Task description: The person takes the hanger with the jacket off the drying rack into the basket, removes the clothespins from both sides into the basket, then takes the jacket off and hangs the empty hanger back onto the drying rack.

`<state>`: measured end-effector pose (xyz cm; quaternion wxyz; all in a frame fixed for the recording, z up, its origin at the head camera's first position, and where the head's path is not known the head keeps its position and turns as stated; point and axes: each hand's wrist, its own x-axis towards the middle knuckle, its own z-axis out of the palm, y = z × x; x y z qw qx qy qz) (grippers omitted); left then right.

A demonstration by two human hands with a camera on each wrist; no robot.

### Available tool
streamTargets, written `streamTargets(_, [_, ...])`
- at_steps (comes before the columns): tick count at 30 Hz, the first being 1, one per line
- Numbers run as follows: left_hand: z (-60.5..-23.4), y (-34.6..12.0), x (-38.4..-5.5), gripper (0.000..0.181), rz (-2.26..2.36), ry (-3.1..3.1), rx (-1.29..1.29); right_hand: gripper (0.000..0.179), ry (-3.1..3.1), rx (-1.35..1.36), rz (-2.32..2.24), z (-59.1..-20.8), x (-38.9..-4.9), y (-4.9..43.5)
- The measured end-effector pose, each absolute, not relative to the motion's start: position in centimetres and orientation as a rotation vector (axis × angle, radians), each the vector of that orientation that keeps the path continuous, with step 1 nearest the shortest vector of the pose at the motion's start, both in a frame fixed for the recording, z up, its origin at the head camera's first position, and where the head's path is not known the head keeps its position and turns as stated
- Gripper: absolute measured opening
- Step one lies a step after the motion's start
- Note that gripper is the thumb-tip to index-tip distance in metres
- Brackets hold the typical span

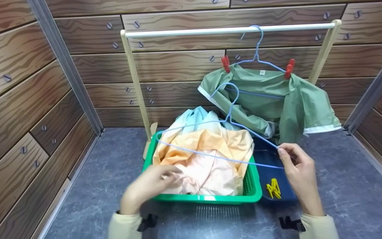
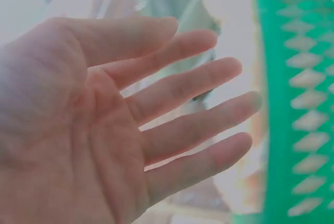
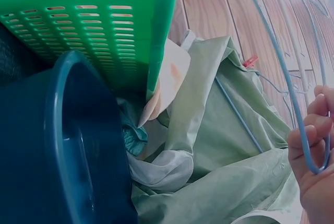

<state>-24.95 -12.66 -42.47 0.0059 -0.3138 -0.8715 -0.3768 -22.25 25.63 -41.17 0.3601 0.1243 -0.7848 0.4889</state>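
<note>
Our right hand (image 1: 299,169) pinches the blue hanger (image 1: 228,119), which stretches leftward from it. Our left hand (image 1: 149,186), fingers spread and gripping nothing, is near the pale pink cloth (image 1: 212,176); beyond the right hand, the green garment (image 1: 259,83) bears a white tag (image 1: 262,72) too small to read.

Head view: we note one small white label (image 1: 262,72) at the upper edge of the hanging green shirt (image 1: 260,81). Any marking on it is too small for us to resolve. We can read no lettering, brand, number or sign in the head view or either wrist view.
</note>
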Motion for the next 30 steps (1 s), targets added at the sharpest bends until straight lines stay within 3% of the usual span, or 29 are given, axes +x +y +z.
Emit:
streamTargets(7, [-40.4,-16.5,-26.5,0.02,-1.209,-2.307,-0.552,0.01,-2.03,0.318,1.254,-42.7,-23.7,26.5])
streamTargets(20, [-38.8,-20.0,-37.9,0.02,-1.315,-2.043,-0.079,0.014,-1.965,0.45,1.045,-39.9,-22.3,24.6])
streamTargets(30, [-39.1,-19.8,-44.0,0.034,-1.905,-1.853,-0.066,0.014,-1.964,0.449,1.029,-39.9,-21.8,24.3])
